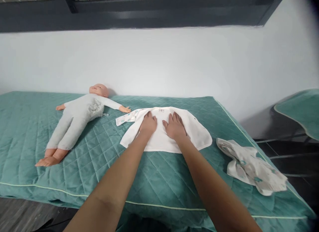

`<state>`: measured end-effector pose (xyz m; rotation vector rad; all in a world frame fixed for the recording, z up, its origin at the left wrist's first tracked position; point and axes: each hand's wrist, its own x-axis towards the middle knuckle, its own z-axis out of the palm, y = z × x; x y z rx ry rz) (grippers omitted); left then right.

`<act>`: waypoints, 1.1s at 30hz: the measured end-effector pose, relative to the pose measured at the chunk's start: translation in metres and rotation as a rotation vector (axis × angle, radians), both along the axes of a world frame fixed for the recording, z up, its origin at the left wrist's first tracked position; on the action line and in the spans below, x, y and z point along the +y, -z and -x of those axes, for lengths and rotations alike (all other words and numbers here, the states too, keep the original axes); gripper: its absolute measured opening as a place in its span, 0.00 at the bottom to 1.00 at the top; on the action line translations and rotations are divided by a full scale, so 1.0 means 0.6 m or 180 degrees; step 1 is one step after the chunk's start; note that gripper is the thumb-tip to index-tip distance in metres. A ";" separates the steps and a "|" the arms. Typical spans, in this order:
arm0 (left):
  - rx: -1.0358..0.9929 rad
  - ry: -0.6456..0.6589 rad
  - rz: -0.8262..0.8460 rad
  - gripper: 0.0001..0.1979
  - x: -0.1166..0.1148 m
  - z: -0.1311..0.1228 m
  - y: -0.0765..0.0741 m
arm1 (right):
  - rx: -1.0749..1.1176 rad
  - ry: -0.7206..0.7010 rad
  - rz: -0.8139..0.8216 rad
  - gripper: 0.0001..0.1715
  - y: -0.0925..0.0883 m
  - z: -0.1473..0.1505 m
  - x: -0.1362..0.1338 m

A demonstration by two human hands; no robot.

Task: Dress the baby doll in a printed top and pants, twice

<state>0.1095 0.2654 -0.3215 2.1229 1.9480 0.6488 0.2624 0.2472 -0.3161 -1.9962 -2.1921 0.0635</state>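
A small white baby shirt [163, 142] lies spread open on the bed, its plain inside facing up. Its left sleeve, printed with a small pattern, sticks out to the side, while the right sleeve is out of sight. My left hand [149, 123] rests on the left front panel near the collar, fingers stretched out. On the right panel my right hand [175, 125] lies flat with its fingers spread. Left of the shirt a baby doll [79, 109] in a pale cloth body lies on its back, one hand close to the patterned sleeve.
A crumpled patterned baby garment [251, 165] lies near the right edge of the green quilted bed cover [159, 185]. Behind the bed stands a white wall [159, 62] below a dark window frame. At the far right is a green-covered chair [301, 112].
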 end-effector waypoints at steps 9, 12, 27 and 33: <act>0.0214 0.0017 0.0070 0.32 -0.104 -0.002 -0.005 | -0.0263 -0.0056 -0.0083 0.42 -0.002 0.004 -0.070; 0.0323 0.0251 -0.0137 0.31 -0.174 0.002 -0.004 | -0.0302 -0.0204 -0.0134 0.41 -0.001 0.005 -0.116; -0.0899 -0.1148 -0.0933 0.16 -0.253 0.177 0.002 | 0.2042 -0.0717 0.0686 0.35 -0.060 0.088 -0.073; -0.0961 -0.1111 -0.0546 0.12 -0.244 0.187 -0.003 | 0.1270 -0.0122 0.0646 0.34 -0.069 0.162 0.026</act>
